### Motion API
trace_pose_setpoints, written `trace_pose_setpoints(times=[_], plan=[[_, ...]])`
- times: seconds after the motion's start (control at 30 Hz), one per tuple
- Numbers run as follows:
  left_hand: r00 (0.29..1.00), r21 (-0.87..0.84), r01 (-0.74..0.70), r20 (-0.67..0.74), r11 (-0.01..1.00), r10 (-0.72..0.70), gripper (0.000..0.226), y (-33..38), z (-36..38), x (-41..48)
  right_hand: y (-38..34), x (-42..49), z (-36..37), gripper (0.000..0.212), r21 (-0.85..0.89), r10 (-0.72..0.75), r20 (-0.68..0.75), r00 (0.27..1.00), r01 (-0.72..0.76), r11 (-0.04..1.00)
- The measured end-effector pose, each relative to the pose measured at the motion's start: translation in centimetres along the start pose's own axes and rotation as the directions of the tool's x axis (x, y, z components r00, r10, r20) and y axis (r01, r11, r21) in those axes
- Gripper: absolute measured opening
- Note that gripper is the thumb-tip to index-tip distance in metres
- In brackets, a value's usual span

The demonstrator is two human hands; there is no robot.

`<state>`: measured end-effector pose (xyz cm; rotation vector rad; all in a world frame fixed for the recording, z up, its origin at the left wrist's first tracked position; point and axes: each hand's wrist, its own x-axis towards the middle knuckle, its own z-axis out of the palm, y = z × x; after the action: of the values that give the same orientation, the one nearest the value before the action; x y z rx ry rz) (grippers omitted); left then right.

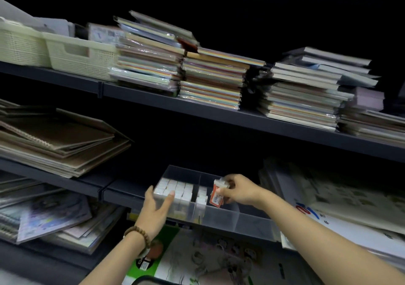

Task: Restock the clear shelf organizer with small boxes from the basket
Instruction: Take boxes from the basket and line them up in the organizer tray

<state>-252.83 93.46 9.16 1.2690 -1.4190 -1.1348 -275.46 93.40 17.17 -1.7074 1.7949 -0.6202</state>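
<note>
Fingers [229,181] of the right hand [240,189] curled, pinching a few small boxes [219,191] above the organizer's middle compartment, left hand [156,210] nearly flat against the organizer [219,217] at its left corner, white boxes [175,188] packed in the left compartment, organizer on a dark shelf [118,191], notebooks [210,80] stacked above.
</note>
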Motion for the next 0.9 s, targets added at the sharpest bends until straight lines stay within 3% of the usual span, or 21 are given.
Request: trace_pose_setpoints(times=[0.1,0.27,0.37,0.47,0.57,0.63,0.77,0.9], plan=[[1.0,0.016,-0.009,-0.011,1.0,0.01,0.078,-0.5,-0.2,0.2,0.0,1.0,0.9,0.071,-0.186,0.059,0.005,0.998,-0.057,0.981],[1.0,0.038,-0.004,0.01,0.999,0.004,0.077,-0.9,-0.6,0.5,0.1,1.8,3.2,0.072,-0.274,0.095,-0.023,0.995,-0.098,0.957],[1.0,0.027,0.005,0.014,1.0,-0.005,0.078,-1.1,-0.7,0.6,0.2,1.9,3.7,0.07,-0.197,0.13,-0.053,0.99,-0.138,0.971],[1.0,0.029,0.003,0.005,1.0,-0.003,0.077,-1.2,-0.7,0.7,0.5,1.8,3.0,0.066,0.015,0.231,-0.037,0.972,-0.23,0.973],[1.0,0.023,0.005,-0.005,1.0,-0.005,0.075,-1.3,-0.6,0.8,0.4,1.6,2.5,0.047,0.323,0.318,0.072,0.945,-0.324,0.889],[1.0,0.028,0.005,-0.007,1.0,-0.005,0.075,-1.2,-0.5,0.8,0.4,1.6,2.5,0.038,0.418,0.343,0.093,0.935,-0.35,0.839],[1.0,0.046,0.007,0.002,0.999,-0.007,0.081,-1.2,-0.5,0.7,0.1,1.7,2.6,0.031,0.388,0.342,0.091,0.935,-0.349,0.853],[1.0,0.057,0.0,0.011,0.998,-0.001,0.092,-1.2,-0.6,0.5,0.4,2.3,2.9,0.051,0.169,0.353,0.019,0.935,-0.351,0.921]])
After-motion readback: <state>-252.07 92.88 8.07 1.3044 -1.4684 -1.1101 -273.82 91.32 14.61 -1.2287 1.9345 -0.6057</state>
